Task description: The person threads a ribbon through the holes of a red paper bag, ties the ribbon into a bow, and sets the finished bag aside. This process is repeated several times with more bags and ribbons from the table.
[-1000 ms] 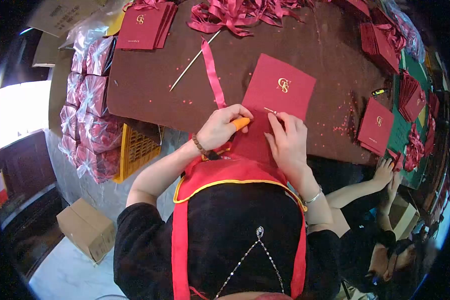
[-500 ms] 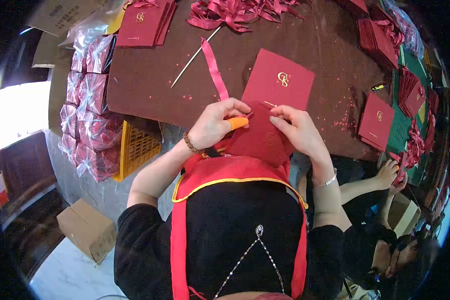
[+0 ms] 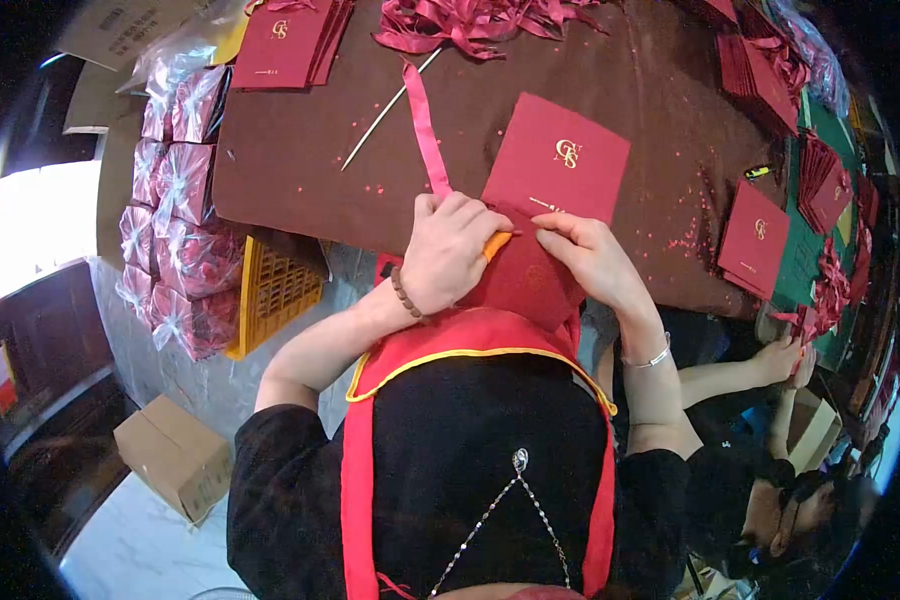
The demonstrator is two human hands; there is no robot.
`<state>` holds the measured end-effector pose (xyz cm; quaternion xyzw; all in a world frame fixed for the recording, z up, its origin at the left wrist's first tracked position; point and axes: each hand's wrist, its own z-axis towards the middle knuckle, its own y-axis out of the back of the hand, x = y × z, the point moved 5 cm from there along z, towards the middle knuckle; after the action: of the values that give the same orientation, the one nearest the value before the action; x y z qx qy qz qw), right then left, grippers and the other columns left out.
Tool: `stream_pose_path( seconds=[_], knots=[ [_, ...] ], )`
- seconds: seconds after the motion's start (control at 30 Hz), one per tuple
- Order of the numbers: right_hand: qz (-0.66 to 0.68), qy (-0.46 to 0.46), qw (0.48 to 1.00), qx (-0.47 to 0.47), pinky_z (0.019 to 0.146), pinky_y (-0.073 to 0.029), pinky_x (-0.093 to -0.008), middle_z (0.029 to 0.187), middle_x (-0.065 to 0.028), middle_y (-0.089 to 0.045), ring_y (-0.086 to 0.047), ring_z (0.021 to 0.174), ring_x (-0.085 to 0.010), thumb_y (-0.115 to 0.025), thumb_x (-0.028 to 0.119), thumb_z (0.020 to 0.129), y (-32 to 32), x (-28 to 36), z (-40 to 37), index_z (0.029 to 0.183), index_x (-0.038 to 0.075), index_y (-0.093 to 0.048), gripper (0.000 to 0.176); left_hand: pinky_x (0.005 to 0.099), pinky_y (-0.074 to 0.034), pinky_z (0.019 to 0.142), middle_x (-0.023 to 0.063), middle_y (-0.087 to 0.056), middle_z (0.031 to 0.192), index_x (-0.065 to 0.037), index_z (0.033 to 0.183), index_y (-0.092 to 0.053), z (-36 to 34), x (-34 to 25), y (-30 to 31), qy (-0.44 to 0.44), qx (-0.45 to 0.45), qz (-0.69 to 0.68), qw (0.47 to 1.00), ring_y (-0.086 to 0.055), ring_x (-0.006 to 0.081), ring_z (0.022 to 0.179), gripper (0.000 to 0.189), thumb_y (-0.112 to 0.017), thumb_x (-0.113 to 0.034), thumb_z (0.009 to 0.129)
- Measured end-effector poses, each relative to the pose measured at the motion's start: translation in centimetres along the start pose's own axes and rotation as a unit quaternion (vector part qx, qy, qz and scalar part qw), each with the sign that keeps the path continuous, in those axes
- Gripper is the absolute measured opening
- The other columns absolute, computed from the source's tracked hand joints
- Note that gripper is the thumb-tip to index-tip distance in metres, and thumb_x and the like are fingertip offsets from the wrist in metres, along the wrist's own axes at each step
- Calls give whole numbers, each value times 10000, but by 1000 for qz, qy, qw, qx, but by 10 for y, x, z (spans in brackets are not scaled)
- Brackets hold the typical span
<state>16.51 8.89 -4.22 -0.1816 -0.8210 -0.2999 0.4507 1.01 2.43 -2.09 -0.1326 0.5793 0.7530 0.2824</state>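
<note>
A dark red paper bag rests against my apron at the table edge, its upper edge between my hands. My left hand, with an orange finger cot, is closed at the bag's upper left edge; its curled fingers hide the exact grip. My right hand pinches the upper right edge between thumb and fingers. A pink-red ribbon runs up the table from behind my left hand. Just beyond my hands lies another flat red bag with a gold logo. A thin pale stick lies beside the ribbon.
Loose ribbons are heaped at the far side. Stacked red bags lie at far left, more bags at right. Wrapped red bundles stand left by a yellow crate. A co-worker's hands work at right.
My left hand has rolled over toward the bag, its back now facing up and its fingers curled in. My right hand stays nearly in place. The ribbon has shifted slightly.
</note>
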Motion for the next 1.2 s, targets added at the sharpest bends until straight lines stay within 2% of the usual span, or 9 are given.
stream_pose_path(
  seconds=[0.03,0.07,0.3,0.7,0.8,0.9,0.97,1.03,1.2],
  knots=[
    [1,-6,1000,0,815,-445,-246,963,-68,-651,-566,906,-105,-543,138,888,0,0,0,1097,-43,-593,280,347,-338,738,8,-589,791,-140,863,-634,0,-2,0,-5,-8,21,1000,-547,191,801,108,-645,-131,756],
    [22,20,999,-19,799,-470,-330,957,-178,-660,-639,905,-261,-552,215,858,0,-1,0,1087,8,-613,314,347,-338,738,8,-589,791,-140,863,-634,1,-3,-1,-4,-8,21,1000,-547,191,801,108,-645,-131,756],
    [-15,36,999,-21,692,-470,-351,825,-182,-643,-636,765,-261,-600,232,819,-4,1,0,1070,37,-612,318,366,-326,744,43,-568,815,-108,881,-584,3,-7,-3,13,39,13,999,-528,225,835,111,-614,-127,775],
    [-14,27,999,-26,746,-476,-368,915,-185,-647,-628,871,-316,-593,234,827,-6,6,-5,1073,46,-607,309,377,-334,710,60,-593,763,-104,808,-591,9,3,-1,92,104,-57,989,-554,256,786,85,-616,-184,796],
    [-6,26,999,-31,743,-478,-363,919,-181,-648,-631,870,-302,-601,220,826,-7,6,-4,1089,52,-603,311,381,-333,713,62,-592,755,-105,807,-591,12,7,-2,114,166,-87,976,-555,257,791,90,-608,-193,795],
    [3,17,999,-40,729,-482,-365,908,-182,-652,-641,851,-284,-609,205,824,-6,5,-4,1092,52,-599,308,387,-337,708,68,-596,760,-105,803,-593,11,9,-3,122,167,-84,975,-558,258,794,96,-604,-200,789],
    [-33,10,999,-34,622,-421,-249,721,-18,-583,-496,678,-70,-603,124,845,-5,10,-6,1084,5,-582,267,388,-343,703,75,-599,750,-102,790,-594,12,8,-2,128,160,-85,975,-564,263,776,99,-613,-198,782],
    [-18,22,999,-43,591,-401,-255,682,-13,-545,-461,640,-73,-607,129,841,-6,11,-7,1081,6,-587,270,387,-345,705,77,-599,749,-98,788,-593,13,7,-2,126,150,-84,977,-566,265,770,101,-616,-195,778],
    [-50,48,995,-69,609,-436,-272,723,-80,-620,-541,653,-104,-609,130,833,-8,20,-11,1081,2,-598,279,401,-404,662,106,-604,715,-69,761,-596,15,5,-1,116,128,-75,982,-582,295,727,111,-633,-172,740]
  ],
)
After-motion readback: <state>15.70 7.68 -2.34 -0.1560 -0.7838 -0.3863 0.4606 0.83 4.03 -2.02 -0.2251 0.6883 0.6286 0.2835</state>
